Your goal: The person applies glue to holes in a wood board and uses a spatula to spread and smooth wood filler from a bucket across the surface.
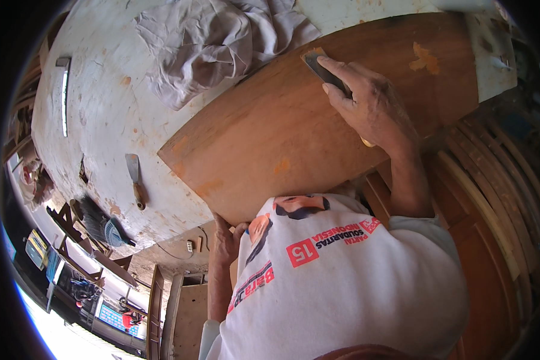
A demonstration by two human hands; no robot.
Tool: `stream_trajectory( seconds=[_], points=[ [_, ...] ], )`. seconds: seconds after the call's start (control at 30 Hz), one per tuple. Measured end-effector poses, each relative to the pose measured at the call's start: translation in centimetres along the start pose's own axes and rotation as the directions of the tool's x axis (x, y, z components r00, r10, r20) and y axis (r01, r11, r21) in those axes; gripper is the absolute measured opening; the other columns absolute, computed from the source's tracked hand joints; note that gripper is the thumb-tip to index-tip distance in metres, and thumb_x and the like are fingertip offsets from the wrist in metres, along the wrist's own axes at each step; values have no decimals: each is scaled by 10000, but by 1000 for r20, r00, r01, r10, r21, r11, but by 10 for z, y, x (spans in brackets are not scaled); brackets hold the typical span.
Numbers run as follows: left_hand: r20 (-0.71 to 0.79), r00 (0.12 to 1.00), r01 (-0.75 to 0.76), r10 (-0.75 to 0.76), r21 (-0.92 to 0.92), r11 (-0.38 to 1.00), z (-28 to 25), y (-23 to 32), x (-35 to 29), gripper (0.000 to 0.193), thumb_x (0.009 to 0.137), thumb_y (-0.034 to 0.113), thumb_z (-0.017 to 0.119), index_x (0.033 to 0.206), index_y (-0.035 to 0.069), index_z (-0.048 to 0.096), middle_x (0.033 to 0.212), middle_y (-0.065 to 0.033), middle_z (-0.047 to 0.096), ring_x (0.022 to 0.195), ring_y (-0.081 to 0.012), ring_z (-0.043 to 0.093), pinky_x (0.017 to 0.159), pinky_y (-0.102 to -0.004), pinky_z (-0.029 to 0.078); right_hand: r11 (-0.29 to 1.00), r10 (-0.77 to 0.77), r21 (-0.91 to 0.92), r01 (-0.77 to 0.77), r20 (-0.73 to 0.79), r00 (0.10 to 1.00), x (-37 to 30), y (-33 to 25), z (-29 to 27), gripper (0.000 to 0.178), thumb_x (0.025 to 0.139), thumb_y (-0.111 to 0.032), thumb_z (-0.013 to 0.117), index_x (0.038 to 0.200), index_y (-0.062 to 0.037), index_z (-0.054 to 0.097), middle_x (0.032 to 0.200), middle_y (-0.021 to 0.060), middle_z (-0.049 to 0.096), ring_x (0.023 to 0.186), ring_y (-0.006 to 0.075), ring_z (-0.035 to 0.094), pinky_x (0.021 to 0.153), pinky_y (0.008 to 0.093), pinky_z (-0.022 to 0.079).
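A brown wooden panel (pixel 240 162) with a curved far edge lies across the white work table, patched with orange filler in several spots. My right hand (pixel 372 102) is closed around a putty knife (pixel 327 72), its blade against the panel near the far edge. Some orange filler shows at the blade's tip, and a bit of the yellowish handle end sticks out below my palm. At the panel's near left corner, my left hand (pixel 225 243) grips the edge; part of its fingers is hidden.
A crumpled pale cloth (pixel 201 45) lies beyond the panel, touching its far edge. On the white table (pixel 102 90) to the left are a second putty knife (pixel 134 180) and a metal strip (pixel 65 99). Curved wooden pieces (pixel 486 180) stand at the right.
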State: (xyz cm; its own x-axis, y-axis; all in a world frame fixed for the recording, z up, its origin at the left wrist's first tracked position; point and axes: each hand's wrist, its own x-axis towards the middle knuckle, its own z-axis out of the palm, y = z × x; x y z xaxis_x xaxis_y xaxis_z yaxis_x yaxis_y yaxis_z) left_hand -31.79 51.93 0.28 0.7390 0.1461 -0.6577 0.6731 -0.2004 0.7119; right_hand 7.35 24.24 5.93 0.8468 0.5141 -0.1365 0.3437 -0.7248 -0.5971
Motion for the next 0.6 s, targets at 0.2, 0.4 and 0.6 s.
stream_trajectory(
  seconds=[0.2,0.4,0.6],
  points=[
    [-14,997,-83,82,-55,995,5,0,1,1087,1056,179,745,1727,41,-99,1366,-265,674,1130,-338,737,951,-450,591,987,43,-159,-35,48,998,7,-2,3,395,1012,-153,721,1388,-34,687,1064,212,743,906,390,732,795,485,591],
    [14,998,-66,68,-100,993,2,6,1,1091,1047,123,747,1738,68,-95,1374,-243,664,1114,-312,732,959,-445,591,990,2,-138,-2,-2,1000,12,16,5,418,1022,-183,715,1410,-31,686,1121,230,760,970,395,748,853,474,601],
    [-7,995,-98,98,-112,989,5,-1,2,1112,1042,143,760,1745,86,-101,1430,-243,637,1169,-310,707,999,-445,577,987,133,-98,-131,18,991,17,13,-7,431,1032,-200,703,1424,-23,678,1189,241,762,1033,405,755,918,468,597]
  ],
)
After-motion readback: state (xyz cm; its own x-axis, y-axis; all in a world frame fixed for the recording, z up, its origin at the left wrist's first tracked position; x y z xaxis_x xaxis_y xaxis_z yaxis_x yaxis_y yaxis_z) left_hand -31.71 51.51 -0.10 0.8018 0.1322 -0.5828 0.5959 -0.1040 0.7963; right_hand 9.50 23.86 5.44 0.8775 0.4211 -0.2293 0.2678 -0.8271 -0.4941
